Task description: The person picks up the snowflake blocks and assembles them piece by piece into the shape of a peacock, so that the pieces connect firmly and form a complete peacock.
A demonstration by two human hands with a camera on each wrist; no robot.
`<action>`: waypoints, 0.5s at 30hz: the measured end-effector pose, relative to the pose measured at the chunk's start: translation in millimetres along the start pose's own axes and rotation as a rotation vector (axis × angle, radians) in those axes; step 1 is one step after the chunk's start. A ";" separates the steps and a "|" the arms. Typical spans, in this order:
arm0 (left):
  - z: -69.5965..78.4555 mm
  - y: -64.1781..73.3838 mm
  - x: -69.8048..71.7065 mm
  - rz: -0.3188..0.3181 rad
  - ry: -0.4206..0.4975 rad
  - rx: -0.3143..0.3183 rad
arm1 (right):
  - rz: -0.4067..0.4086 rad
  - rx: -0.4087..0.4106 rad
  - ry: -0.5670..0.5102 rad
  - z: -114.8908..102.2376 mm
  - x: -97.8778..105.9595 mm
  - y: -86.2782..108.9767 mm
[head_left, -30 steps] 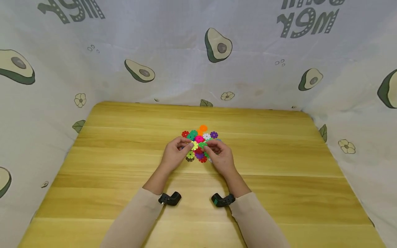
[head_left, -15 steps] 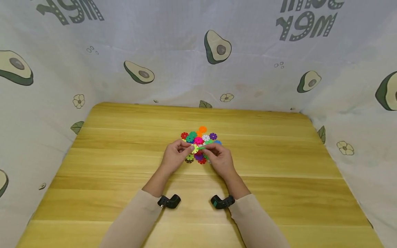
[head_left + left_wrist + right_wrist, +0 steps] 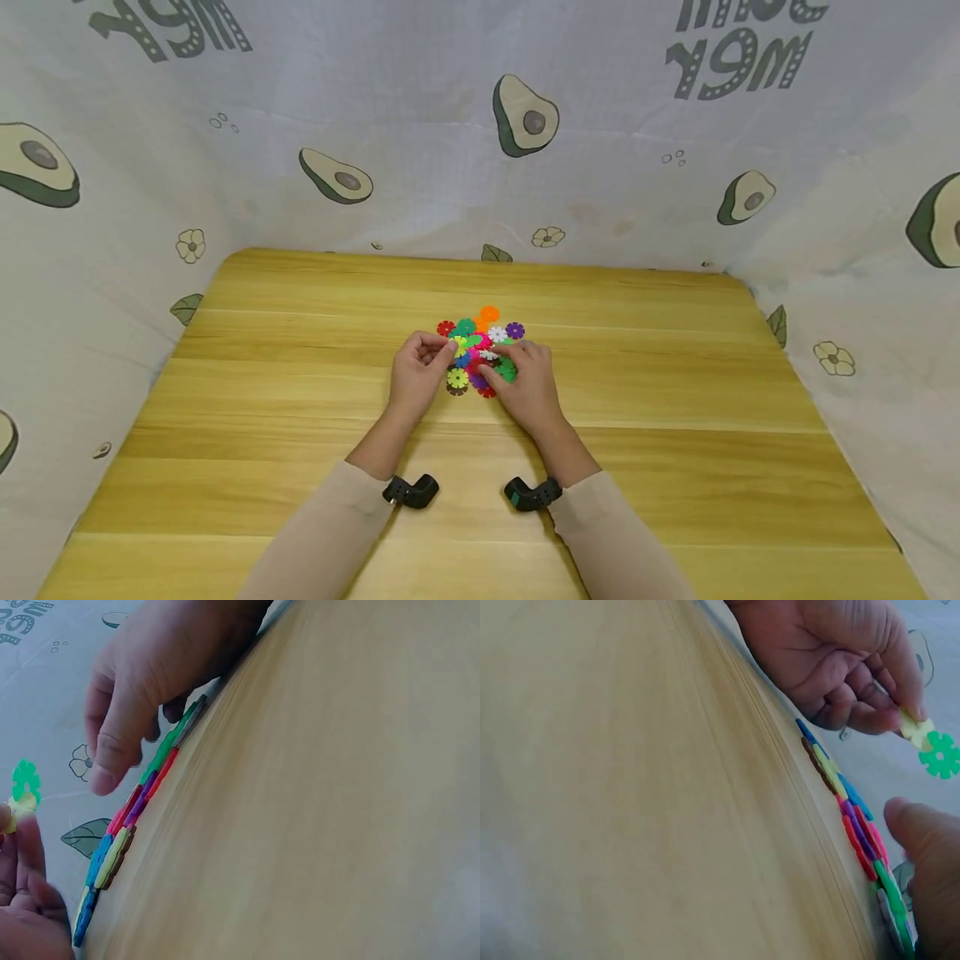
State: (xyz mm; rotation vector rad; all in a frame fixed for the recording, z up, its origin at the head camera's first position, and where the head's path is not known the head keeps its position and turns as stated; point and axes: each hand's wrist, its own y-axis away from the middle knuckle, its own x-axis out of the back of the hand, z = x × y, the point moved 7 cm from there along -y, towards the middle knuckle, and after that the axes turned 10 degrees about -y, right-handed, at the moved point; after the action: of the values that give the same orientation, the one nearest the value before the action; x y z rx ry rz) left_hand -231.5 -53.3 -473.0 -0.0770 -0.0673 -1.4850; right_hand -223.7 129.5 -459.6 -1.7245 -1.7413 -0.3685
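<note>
Thumb and forefinger of my left hand (image 3: 414,372) pinch a yellow snowflake disc (image 3: 916,731), its rim joined to a green snowflake disc (image 3: 940,756). The joined pair is held above the table, over the left side of a heap of colourful snowflake discs (image 3: 507,371). My right hand (image 3: 531,383) hovers over the right side of that heap, thumb and fingers spread apart. No disc shows between them. In the left wrist view, the right hand (image 3: 154,690) is above the heap, apart from the joined discs. Its fingers partly cover the discs below in the head view.
The heap lies in the middle of a wooden table (image 3: 300,400). An orange disc (image 3: 490,313) is at its far edge and a purple disc (image 3: 514,331) at its right. A white avocado-print cloth (image 3: 420,108) hangs behind the table and along its sides.
The green disc, earlier between the right fingers, was turned edge-on against the yellow disc and is now joined to it. My right hand has let go; the left drew slightly left with the pair.
</note>
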 end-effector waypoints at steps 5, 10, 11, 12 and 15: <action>-4.1 -1.9 -4.3 -0.058 0.144 0.056 | -0.021 -0.014 0.133 1.4 -3.5 -0.7; -4.6 -0.5 -8.9 -0.115 0.135 0.058 | 0.034 -0.020 -0.011 2.9 1.2 -0.3; -3.9 0.1 -9.7 -0.123 0.126 0.053 | 0.054 -0.025 -0.068 3.9 2.9 0.1; -3.5 0.5 -10.7 -0.133 0.120 0.047 | 0.076 -0.035 -0.137 4.9 5.0 0.6; -1.2 1.7 -13.2 -0.162 0.097 0.026 | 0.132 -0.049 -0.345 7.7 10.2 2.3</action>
State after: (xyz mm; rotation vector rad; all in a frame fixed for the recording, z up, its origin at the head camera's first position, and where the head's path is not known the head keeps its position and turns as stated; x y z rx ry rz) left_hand -230.9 -40.1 -475.5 0.0221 -0.0142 -1.6471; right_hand -222.5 142.4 -459.6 -2.0194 -1.8522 -0.0564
